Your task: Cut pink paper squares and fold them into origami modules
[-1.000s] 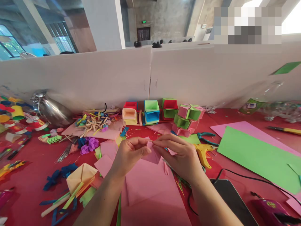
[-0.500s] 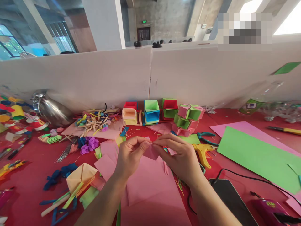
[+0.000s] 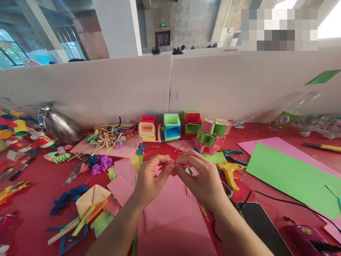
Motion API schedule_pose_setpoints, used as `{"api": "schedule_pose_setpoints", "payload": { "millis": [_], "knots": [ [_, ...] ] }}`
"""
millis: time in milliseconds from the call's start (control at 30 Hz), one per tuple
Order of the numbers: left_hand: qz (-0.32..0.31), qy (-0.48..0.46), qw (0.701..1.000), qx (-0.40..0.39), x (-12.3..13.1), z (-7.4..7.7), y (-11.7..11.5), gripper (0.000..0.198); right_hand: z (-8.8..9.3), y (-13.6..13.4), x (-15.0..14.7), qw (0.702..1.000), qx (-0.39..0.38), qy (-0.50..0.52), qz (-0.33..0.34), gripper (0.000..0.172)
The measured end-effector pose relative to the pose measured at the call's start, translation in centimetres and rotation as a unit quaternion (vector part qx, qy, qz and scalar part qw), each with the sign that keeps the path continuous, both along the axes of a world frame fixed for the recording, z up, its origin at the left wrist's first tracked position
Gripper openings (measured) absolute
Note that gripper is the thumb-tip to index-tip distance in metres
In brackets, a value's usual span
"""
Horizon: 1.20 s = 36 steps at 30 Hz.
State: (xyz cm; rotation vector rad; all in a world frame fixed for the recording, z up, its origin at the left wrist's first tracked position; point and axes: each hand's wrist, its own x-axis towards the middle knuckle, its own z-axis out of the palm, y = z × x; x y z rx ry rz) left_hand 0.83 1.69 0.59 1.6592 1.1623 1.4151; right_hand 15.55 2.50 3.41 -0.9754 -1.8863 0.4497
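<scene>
We're creasing, prob.: L hand (image 3: pixel 153 179) and R hand (image 3: pixel 203 177), tips together, pinch the paper (image 3: pixel 173 172) (mostly hidden) above the pink sheets (image 3: pixel 176 217). Next move calls for a firm, even press, we'd guess.

From the person's head, a single view is directed forward and down: the red table (image 3: pixel 32 220) is seen close up, the white partition (image 3: pixel 119 85) beyond, the room (image 3: pixel 189 21) above.
</scene>
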Motion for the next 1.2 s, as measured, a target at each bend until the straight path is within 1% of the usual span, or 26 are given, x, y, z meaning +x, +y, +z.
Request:
{"api": "schedule_pose_setpoints", "payload": {
  "millis": [67, 200, 267, 300, 367, 433, 467, 600, 667, 700, 767, 867, 933, 1000, 1067, 1133, 1200],
  "knots": [
    [0.006, -0.026, 1.000, -0.013, -0.1, -0.2, 0.1, 0.013, -0.1, 0.0, 0.0, 1.000, 0.001, 0.005, 0.009, 0.014],
    [0.069, -0.075, 0.995, 0.010, -0.3, -0.5, 0.1, 0.012, 0.0, 0.2, 0.3, 0.999, -0.032, 0.009, 0.018, 0.010],
    [0.080, -0.090, 0.993, 0.012, -0.5, -0.5, 0.1, 0.011, 0.0, 0.3, 0.6, 0.999, -0.039, 0.015, 0.021, 0.011],
    [0.073, -0.096, 0.993, 0.001, -0.6, -0.4, 0.1, 0.011, 0.1, 0.4, 0.8, 0.999, -0.039, 0.021, 0.024, 0.012],
    [0.036, -0.095, 0.994, -0.032, -0.9, -0.2, 0.3, 0.013, 0.1, 0.5, 1.1, 0.998, -0.042, 0.034, 0.027, 0.012],
    [0.002, -0.068, 0.996, -0.056, -1.3, 0.1, 0.5, 0.015, 0.0, 0.6, 1.3, 0.997, -0.055, 0.042, 0.025, 0.011],
    [-0.010, -0.044, 0.997, -0.057, -1.5, 0.2, 0.6, 0.015, 0.0, 0.7, 1.3, 0.997, -0.063, 0.048, 0.026, 0.010],
    [-0.051, 0.065, 0.996, -0.016, -1.7, 0.6, 1.1, 0.013, -0.1, 1.0, 1.2, 0.993, -0.094, 0.062, 0.041, 0.013],
    [-0.073, 0.098, 0.992, -0.026, -1.6, 0.5, 1.1, 0.015, -0.2, 1.1, 1.0, 0.992, -0.104, 0.050, 0.050, 0.013],
    [-0.075, 0.104, 0.991, -0.040, -1.5, 0.4, 1.2, 0.016, -0.3, 1.2, 0.9, 0.992, -0.108, 0.048, 0.051, 0.012],
    [-0.056, 0.090, 0.992, -0.067, -1.3, 0.1, 1.2, 0.020, -0.5, 1.4, 0.8, 0.989, -0.124, 0.062, 0.046, 0.012],
    [-0.008, 0.014, 0.996, -0.089, -1.3, -0.3, 1.4, 0.022, -0.9, 1.8, 0.9, 0.982, -0.167, 0.077, 0.037, 0.021],
    [-0.017, -0.024, 0.994, -0.109, -1.4, -0.4, 1.5, 0.024, -1.0, 2.0, 1.1, 0.982, -0.173, 0.065, 0.032, 0.023],
    [-0.043, -0.031, 0.991, -0.122, -1.4, -0.5, 1.6, 0.026, -1.0, 2.0, 1.3, 0.984, -0.166, 0.054, 0.034, 0.022],
    [-0.055, -0.027, 0.990, -0.125, -1.4, -0.5, 1.6, 0.027, -1.0, 2.0, 1.5, 0.984, -0.167, 0.050, 0.045, 0.020],
    [-0.042, -0.030, 0.992, -0.119, -1.4, -0.6, 1.6, 0.027, -1.0, 1.9, 1.4, 0.980, -0.182, 0.057, 0.047, 0.019],
    [-0.009, -0.041, 0.993, -0.106, -1.4, -0.8, 1.7, 0.027, -1.1, 2.0, 1.4, 0.975, -0.203, 0.074, 0.041, 0.021]
  ]
}}
